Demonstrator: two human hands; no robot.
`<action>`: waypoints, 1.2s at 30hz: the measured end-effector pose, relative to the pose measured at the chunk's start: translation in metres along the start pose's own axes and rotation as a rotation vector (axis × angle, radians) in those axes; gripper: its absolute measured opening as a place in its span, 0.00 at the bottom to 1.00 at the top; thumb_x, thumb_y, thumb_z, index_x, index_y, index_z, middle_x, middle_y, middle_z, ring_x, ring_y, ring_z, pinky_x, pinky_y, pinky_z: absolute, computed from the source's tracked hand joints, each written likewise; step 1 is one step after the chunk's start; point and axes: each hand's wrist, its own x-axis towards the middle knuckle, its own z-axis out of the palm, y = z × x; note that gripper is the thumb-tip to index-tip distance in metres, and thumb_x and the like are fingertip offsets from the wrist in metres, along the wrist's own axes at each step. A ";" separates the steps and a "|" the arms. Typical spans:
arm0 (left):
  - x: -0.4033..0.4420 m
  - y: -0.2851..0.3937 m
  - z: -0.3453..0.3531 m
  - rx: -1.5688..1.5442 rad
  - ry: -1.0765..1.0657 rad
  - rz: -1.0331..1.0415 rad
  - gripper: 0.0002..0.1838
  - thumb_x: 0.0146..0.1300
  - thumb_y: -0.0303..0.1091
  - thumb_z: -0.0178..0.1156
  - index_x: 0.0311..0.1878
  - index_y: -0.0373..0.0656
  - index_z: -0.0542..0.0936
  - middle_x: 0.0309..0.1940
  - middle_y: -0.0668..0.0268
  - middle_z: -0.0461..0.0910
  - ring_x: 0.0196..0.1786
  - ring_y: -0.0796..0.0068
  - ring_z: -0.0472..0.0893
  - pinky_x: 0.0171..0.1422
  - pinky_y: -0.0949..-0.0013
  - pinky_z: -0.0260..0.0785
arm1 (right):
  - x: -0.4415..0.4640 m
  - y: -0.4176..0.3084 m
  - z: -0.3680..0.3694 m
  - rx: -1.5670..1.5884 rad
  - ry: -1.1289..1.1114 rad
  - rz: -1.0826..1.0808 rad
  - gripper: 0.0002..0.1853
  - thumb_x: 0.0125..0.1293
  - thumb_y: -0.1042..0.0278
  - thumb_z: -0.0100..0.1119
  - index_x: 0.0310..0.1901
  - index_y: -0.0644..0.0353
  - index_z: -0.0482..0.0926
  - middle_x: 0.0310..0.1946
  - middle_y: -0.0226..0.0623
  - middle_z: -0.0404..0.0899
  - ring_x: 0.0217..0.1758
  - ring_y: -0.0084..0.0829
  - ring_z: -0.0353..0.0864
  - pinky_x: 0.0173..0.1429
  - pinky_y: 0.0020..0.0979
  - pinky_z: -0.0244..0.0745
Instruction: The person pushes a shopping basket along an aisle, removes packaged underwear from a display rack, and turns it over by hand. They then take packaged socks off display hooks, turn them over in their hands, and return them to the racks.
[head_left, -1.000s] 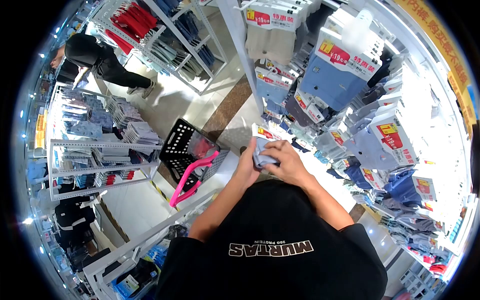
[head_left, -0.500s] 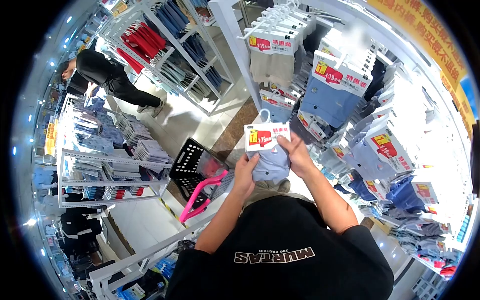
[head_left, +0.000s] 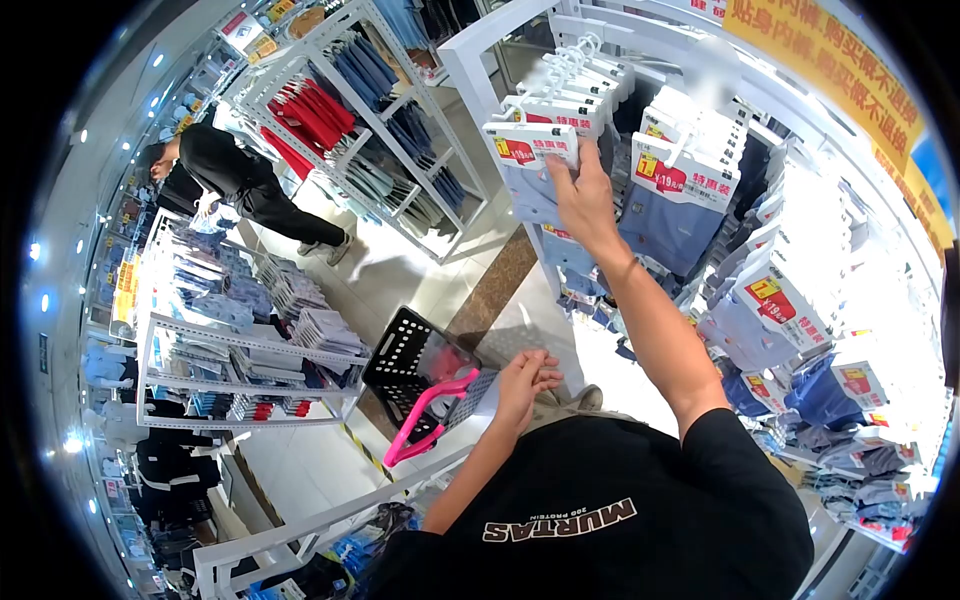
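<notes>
Your L hand [head_left: 527, 388] is loosely curled w/ nothing visible in it, near the basket [head_left: 400, 348]. Your R hand [head_left: 588, 205] pinches the blue pack [head_left: 532, 192] by its card's edge, prob. so cloth hangs unpressed; can't tell if it's hooked. Packs [head_left: 680, 215] crowd the R side; rack post [head_left: 472, 82] bounds the L; open floor [head_left: 395, 262] beyond.

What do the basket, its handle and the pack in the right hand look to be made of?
Basket: rigid black plastic, likely, from its molded walls and regular holes.
Handle: smooth pink plastic, probably, in one even bright colour.
Pack: flat, printed white header, likely card; the blue-grey garment below looks like matte, soft fabric, fibre unclear.
</notes>
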 end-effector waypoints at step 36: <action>0.017 -0.010 0.005 0.086 -0.092 -0.027 0.14 0.74 0.40 0.54 0.50 0.37 0.76 0.41 0.60 0.81 0.40 0.68 0.84 0.44 0.69 0.77 | -0.062 -0.029 -0.113 0.421 0.340 0.074 0.16 0.76 0.60 0.55 0.52 0.67 0.76 0.45 0.34 0.81 0.45 0.18 0.76 0.52 0.22 0.70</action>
